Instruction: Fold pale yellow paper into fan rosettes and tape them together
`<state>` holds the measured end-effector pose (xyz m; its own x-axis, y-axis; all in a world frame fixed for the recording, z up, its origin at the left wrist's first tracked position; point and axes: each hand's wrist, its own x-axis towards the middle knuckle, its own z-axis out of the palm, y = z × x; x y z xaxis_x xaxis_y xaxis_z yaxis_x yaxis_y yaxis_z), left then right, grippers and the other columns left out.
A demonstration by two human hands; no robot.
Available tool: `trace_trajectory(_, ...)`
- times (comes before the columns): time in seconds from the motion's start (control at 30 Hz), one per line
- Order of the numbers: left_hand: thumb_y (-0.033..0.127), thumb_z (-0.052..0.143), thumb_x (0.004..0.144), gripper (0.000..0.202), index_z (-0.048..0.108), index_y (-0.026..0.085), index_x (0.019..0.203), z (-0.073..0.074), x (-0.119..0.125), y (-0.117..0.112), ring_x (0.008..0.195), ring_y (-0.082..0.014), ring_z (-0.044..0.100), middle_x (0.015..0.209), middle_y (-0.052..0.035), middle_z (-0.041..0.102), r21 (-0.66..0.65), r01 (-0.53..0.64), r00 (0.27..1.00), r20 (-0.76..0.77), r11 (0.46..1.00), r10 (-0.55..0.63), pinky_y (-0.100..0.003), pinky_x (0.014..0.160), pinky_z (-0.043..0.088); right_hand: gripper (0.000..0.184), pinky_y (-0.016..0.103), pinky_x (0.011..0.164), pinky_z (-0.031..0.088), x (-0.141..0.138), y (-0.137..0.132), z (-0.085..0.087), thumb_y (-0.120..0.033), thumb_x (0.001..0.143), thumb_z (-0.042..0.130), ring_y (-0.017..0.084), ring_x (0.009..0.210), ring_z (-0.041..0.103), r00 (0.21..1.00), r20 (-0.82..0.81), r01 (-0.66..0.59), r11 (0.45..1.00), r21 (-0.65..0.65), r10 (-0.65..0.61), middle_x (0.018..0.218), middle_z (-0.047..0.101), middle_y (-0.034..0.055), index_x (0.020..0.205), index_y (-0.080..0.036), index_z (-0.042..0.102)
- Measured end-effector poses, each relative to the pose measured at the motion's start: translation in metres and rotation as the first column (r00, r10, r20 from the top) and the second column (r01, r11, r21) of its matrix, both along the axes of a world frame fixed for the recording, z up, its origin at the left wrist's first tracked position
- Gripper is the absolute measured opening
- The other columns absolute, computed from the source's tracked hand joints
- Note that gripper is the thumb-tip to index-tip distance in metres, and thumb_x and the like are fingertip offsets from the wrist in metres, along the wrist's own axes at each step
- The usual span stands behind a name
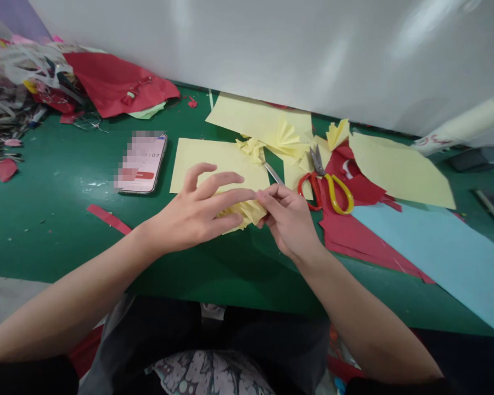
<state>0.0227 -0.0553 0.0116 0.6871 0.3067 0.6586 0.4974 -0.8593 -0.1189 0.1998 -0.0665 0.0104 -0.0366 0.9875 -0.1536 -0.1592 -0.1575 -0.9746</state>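
Observation:
A pleated piece of yellow paper (249,213) is between my two hands, above the table's near part. My right hand (288,216) is closed in a pinch on its right end. My left hand (201,206) reaches over the paper from the left with its fingers stretched and spread; its index fingertip meets the right hand's fingers. Part of the paper is hidden under the left hand. Flat behind the hands lies a yellow sheet (201,159). A thin metal blade (274,173) shows just beyond my right hand, its other end hidden.
Scissors (319,164) with one red and one yellow handle lie right of my hands, near red paper (349,233) and a light blue sheet (444,241). Fanned yellow paper (286,137) is behind. A phone (144,164) and a red strip (109,218) lie left on the green table (78,175).

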Motion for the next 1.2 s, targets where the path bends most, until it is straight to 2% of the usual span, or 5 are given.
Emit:
trace_trajectory(0.2, 0.018, 0.057, 0.078, 0.007, 0.052, 0.023, 0.077, 0.0013, 0.0022, 0.0003, 0.1, -0.0171, 0.051, 0.103, 0.0057, 0.063, 0.152, 0.021, 0.999, 0.039, 0.988, -0.028, -0.038, 0.087, 0.035, 0.026, 0.014, 0.034, 0.04, -0.0007, -0.0011, 0.0018, -0.034, 0.065, 0.068, 0.002, 0.035, 0.045, 0.998, -0.032, -0.064, 0.995, -0.075, 0.062, 0.046, 0.05, -0.008, 0.058, -0.017, 0.05)
trace_trajectory(0.4, 0.017, 0.054, 0.08, 0.006, 0.052, 0.023, 0.078, 0.0, 0.0061, -0.0017, 0.097, -0.0135, 0.054, 0.098, 0.0076, 0.065, 0.129, 0.043, 0.997, 0.063, 0.991, -0.051, -0.035, 0.089, 0.034, 0.025, 0.015, 0.036, 0.039, -0.0004, -0.0029, 0.0011, -0.034, 0.068, 0.066, 0.002, 0.036, 0.045, 0.995, -0.005, -0.1, 0.993, -0.06, 0.1, 0.047, 0.049, -0.0081, 0.058, -0.017, 0.049)
trace_trajectory(0.57, 0.016, 0.056, 0.079, 0.005, 0.054, 0.021, 0.079, -0.0007, 0.0056, -0.0019, 0.094, -0.0132, 0.055, 0.095, 0.0065, 0.067, 0.125, 0.043, 0.994, 0.091, 0.991, -0.054, -0.035, 0.087, 0.034, 0.018, 0.017, 0.044, 0.041, 0.0017, -0.0046, -0.0008, -0.032, 0.072, 0.062, 0.004, 0.047, 0.048, 0.973, 0.231, -0.049, 0.984, 0.172, 0.008, 0.055, 0.052, -0.006, 0.064, -0.019, 0.054)
trace_trajectory(0.77, 0.019, 0.057, 0.079, 0.004, 0.056, 0.022, 0.08, 0.0001, 0.0038, -0.0014, 0.094, -0.0153, 0.055, 0.09, 0.0051, 0.067, 0.072, 0.042, 0.988, 0.145, 0.997, -0.052, -0.036, 0.087, 0.035, 0.004, 0.027, 0.067, 0.047, 0.0032, -0.0097, 0.0045, -0.02, 0.076, 0.058, 0.011, 0.072, 0.058, 0.809, 0.534, -0.151, 0.791, 0.593, -0.246, 0.073, 0.063, 0.0005, 0.072, -0.019, 0.059)
trace_trajectory(1.2, 0.011, 0.058, 0.076, 0.012, 0.059, 0.023, 0.081, 0.0008, 0.0016, -0.0029, 0.085, -0.0131, 0.059, 0.079, 0.0077, 0.069, 0.024, 0.049, 0.974, 0.219, 0.998, -0.053, -0.036, 0.087, 0.032, 0.008, 0.032, 0.071, 0.048, 0.003, -0.0072, 0.0064, -0.011, 0.072, 0.06, 0.014, 0.075, 0.059, 0.79, 0.558, -0.306, 0.626, 0.717, -0.253, 0.074, 0.067, 0.0034, 0.071, -0.019, 0.061)
